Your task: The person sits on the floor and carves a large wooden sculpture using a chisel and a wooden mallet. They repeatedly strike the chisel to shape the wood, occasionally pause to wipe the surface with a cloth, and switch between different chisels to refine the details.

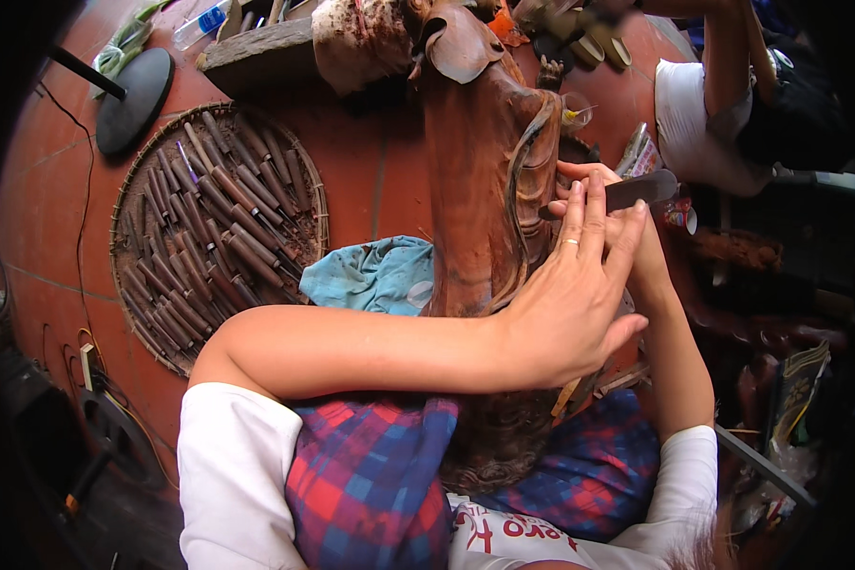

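Observation:
A reddish-brown carved wooden statue (461,180) with draped folds stretches away from my lap. My left hand (570,275) reaches across it from the left, a ring on one finger. Its fingers are stretched out and spread, with the tips over my right hand and close to a dark flat blade-like piece (642,190) with a rounded end. Beneath them my right hand (636,233) is partly covered; its visible fingers curl around the dark piece, beside the statue's right side. Where the piece meets the wood is hidden by my fingers.
On the left, a round woven tray (321,204) holds several wooden-handled tools (223,237). A blue cloth (375,275) lies by the statue. A dark round stand base (135,103) stands at far left, a wooden block (261,59) behind. Another person's arm (727,66) is at upper right.

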Demonstrator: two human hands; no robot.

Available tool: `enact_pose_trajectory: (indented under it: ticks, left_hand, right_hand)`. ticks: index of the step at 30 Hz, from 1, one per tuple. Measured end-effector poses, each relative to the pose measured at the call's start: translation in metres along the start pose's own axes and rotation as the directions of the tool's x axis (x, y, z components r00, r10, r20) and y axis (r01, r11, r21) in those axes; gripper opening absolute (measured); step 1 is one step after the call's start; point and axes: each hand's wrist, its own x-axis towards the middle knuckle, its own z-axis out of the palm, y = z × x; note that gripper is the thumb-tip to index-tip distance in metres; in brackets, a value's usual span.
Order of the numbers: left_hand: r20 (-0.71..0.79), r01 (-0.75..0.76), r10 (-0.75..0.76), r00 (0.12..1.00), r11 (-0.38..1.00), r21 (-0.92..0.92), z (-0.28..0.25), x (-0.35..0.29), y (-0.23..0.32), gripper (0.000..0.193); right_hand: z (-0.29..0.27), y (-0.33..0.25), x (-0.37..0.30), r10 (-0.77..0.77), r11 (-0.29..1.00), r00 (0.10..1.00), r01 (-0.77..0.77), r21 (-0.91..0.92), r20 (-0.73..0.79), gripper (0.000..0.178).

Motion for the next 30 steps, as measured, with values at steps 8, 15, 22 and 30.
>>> enact_pose_trajectory:
  ticks: [8,15,22,30]
  left_hand:
    - [0.02,-0.02,0.019,1.0,0.999,0.047,0.004,-0.004,0.003,0.096]
    - [0.105,-0.01,0.0,0.994,0.996,0.092,0.005,-0.006,0.017,0.096]
    - [0.061,-0.033,0.027,0.998,0.994,0.104,0.006,-0.001,0.015,0.094]
    - [0.072,-0.043,0.035,0.997,0.993,0.108,0.008,0.001,0.008,0.096]
  right_hand:
    - [-0.001,0.018,-0.004,-0.066,0.997,0.997,0.065,-0.034,-0.032,0.043]
    - [-0.014,0.032,-0.007,-0.252,0.942,0.968,0.251,-0.224,0.024,0.05]
    - [-0.008,0.034,-0.003,-0.274,0.95,0.961,0.275,-0.149,0.022,0.042]
    - [0.001,0.017,-0.003,-0.143,0.99,0.986,0.144,0.006,-0.083,0.018]
